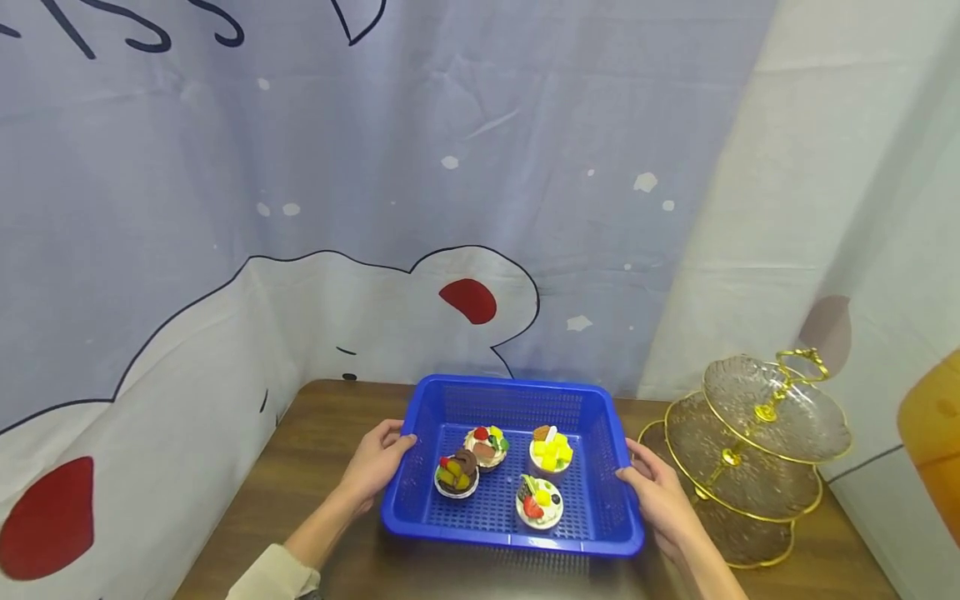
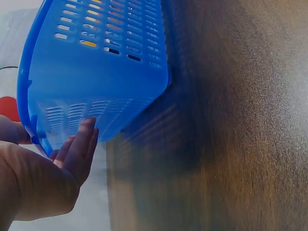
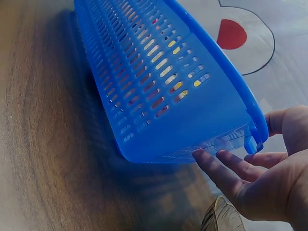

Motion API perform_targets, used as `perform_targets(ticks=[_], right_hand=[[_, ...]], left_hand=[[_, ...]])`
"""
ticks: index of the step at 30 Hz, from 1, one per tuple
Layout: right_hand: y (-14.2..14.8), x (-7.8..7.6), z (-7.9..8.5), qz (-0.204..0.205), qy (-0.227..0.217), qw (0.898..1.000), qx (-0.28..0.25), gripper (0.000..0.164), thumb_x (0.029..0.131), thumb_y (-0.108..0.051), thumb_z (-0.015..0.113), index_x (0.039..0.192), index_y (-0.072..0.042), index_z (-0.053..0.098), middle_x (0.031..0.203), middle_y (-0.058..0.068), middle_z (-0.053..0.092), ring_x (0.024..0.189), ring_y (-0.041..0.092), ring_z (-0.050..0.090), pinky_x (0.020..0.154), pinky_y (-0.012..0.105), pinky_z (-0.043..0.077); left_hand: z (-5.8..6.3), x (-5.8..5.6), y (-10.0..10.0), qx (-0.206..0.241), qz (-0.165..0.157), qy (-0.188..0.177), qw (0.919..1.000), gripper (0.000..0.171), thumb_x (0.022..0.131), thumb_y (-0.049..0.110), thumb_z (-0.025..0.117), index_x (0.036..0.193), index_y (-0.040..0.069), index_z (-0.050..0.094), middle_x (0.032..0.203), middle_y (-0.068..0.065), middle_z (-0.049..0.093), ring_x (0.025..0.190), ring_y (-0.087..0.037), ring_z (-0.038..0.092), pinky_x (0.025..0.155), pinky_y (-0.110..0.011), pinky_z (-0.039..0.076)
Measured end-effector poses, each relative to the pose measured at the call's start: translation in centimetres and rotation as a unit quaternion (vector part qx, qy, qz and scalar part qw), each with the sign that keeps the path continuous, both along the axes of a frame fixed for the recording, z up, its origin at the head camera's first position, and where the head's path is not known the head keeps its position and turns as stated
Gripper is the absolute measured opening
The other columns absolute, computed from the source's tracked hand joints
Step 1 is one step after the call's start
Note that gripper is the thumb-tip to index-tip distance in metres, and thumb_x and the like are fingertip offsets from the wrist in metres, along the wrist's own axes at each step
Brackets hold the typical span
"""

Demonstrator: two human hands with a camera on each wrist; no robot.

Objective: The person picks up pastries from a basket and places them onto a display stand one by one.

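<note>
A blue plastic basket [image 1: 517, 542] with slotted walls is held level at the wooden table, its shadow falling on the wood below. My left hand [image 1: 378, 462] grips its left end, thumb over the rim and fingers under it against the outer wall, as the left wrist view shows. On the opposite end, my right hand [image 1: 660, 492] pinches the rim the same way. Inside stand small decorated cupcakes: a chocolate one [image 1: 457, 475], a cream one with a red berry [image 1: 486, 448], one topped with yellow cubes [image 1: 551, 451] and one with a strawberry [image 1: 539, 503].
To the right of the basket stands a three-tier glass stand [image 1: 776, 408] with gold rims and handle, close by my right hand. Behind the wooden table [image 1: 262, 517] hangs a printed curtain [image 1: 360, 317]. Something orange [image 1: 933, 425] shows at the right edge.
</note>
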State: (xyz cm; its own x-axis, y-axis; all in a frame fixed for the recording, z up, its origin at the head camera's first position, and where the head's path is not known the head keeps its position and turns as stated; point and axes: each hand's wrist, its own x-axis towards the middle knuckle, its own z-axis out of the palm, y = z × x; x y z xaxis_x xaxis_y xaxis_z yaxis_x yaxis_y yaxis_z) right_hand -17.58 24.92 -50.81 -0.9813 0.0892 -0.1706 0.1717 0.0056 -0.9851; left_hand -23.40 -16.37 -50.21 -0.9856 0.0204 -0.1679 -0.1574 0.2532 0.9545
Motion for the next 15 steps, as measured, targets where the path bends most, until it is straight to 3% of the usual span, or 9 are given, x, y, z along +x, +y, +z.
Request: perform_targets(ticks=[6,10,13,15], right_hand=[[-0.1,0.3,-0.2,-0.002,-0.001,1.000,0.013,0.059,0.097,-0.003,0.054,0.152,-0.006,0.033,0.130,0.027,0.057,0.099,0.036,0.067,0.076,0.049,0.059],[-0.1,0.6,0.2,0.003,0.004,1.000,0.030,0.058,0.098,-0.007,0.057,0.151,-0.006,0.034,0.130,0.028,0.057,0.100,0.037,0.068,0.077,0.048,0.059],[-0.2,1.0,0.7,0.015,0.020,0.994,0.102,0.056,0.098,-0.013,0.060,0.148,-0.001,0.037,0.129,0.029,0.058,0.103,0.037,0.067,0.080,0.045,0.059],[-0.2,1.5,1.2,0.035,0.033,0.983,0.175,0.059,0.098,-0.019,0.063,0.147,0.003,0.037,0.129,0.030,0.058,0.108,0.038,0.065,0.083,0.045,0.057]], left_hand=[[-0.5,-0.1,-0.2,0.003,-0.002,0.004,1.0000,0.038,0.100,0.024,0.059,0.133,0.005,0.053,0.113,-0.013,0.068,0.089,-0.024,0.069,0.072,-0.041,0.059],[-0.3,-0.2,-0.7,-0.002,-0.021,0.006,0.9998,0.037,0.100,0.023,0.059,0.132,0.004,0.053,0.112,-0.013,0.068,0.089,-0.024,0.069,0.075,-0.041,0.059],[0.0,-0.5,-1.0,-0.003,-0.043,0.000,0.9991,0.040,0.101,0.024,0.058,0.133,0.002,0.051,0.113,-0.014,0.068,0.091,-0.025,0.069,0.078,-0.043,0.059],[0.2,-0.8,-1.2,-0.002,-0.051,-0.008,0.9986,0.043,0.100,0.026,0.059,0.135,0.002,0.049,0.115,-0.015,0.067,0.091,-0.025,0.069,0.078,-0.044,0.058]])
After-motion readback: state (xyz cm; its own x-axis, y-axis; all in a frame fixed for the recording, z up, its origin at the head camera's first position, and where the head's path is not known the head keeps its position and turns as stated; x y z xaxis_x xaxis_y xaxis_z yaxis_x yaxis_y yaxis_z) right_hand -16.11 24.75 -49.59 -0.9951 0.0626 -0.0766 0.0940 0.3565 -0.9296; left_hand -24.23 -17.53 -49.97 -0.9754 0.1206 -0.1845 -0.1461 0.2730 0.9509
